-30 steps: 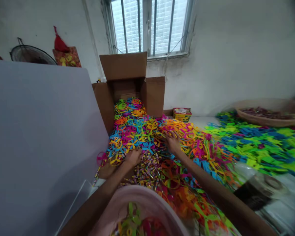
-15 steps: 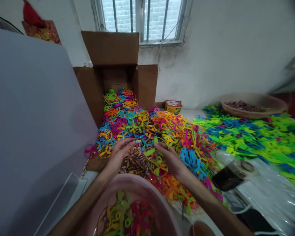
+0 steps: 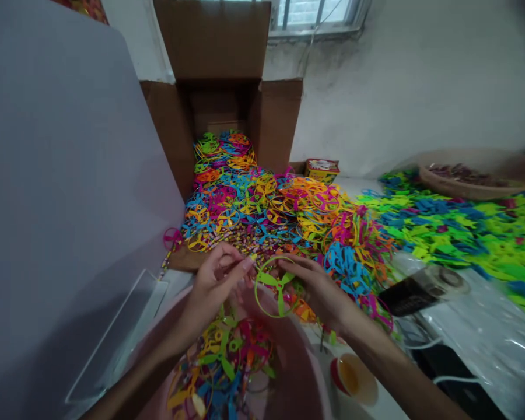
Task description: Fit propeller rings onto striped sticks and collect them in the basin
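My right hand (image 3: pixel 317 283) pinches the rim of a lime-green propeller ring (image 3: pixel 280 287), which hangs over the back edge of a pink basin (image 3: pixel 310 361). Close to its left, my left hand (image 3: pixel 221 277) has thumb and fingers closed on a small piece with a yellowish end (image 3: pixel 252 257). Inside the basin lie mixed propeller rings and pieces in green, pink, yellow and blue. Behind the hands spreads a heap of colourful propeller rings (image 3: pixel 262 195), with many small striped pieces at its near side.
An open cardboard box (image 3: pixel 281 122) stands behind the heap. To the right are green and blue flat pieces (image 3: pixel 446 233), a shallow basin (image 3: pixel 476 189), a dark can (image 3: pixel 413 291), plastic bags (image 3: pixel 485 326) and a red cup (image 3: pixel 342 375). A pale panel (image 3: pixel 91 163) rises at left.
The view has tilted down, showing more of the basin. Both hands have moved from over the heap to the basin's back edge, and the green ring now faces the camera.
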A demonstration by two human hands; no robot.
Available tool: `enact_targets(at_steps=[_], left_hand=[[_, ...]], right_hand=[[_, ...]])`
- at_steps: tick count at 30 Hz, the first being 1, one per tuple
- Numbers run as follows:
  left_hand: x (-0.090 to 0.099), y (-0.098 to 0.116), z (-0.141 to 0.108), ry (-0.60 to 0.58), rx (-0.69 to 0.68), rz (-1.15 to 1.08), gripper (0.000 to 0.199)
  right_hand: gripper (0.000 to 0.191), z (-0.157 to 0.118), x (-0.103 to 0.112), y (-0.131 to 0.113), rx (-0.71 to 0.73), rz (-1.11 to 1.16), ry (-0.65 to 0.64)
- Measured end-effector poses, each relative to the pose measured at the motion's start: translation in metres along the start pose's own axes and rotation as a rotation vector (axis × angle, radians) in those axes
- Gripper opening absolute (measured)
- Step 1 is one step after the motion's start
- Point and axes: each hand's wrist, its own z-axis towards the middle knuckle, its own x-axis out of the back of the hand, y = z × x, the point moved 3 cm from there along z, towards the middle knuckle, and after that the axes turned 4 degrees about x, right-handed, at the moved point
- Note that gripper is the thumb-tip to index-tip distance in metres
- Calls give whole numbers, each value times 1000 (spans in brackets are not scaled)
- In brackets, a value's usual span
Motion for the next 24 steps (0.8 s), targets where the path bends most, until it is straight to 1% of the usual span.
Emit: enact_targets(at_steps=[3,6,10,13,17,21,24], left_hand=[[-3,4,-8,28,-51,125,17],[-5,6,-15,35,-48,203,20],[-4,6,-22,-17,38,176,26],[1,10,-25,-43,32,196,26],[4,12,-26,-128,62,249,25],[6,9,-27,-198,69,327,27],[11,8,-28,-272,83,392,26]], right_hand=[[30,-6,-3,0,4,-45,-46],[34,-10,-3,3,54,-167,-66],[21,-14,-2,5,102,-213,-32],[15,-17,-3,1,150,-214,-17],[13,-22,-7,-4,159,-192,-36],[17,-24,-13,-5,113,-198,-88],[18,-27,-16,-6,87,-228,-120]])
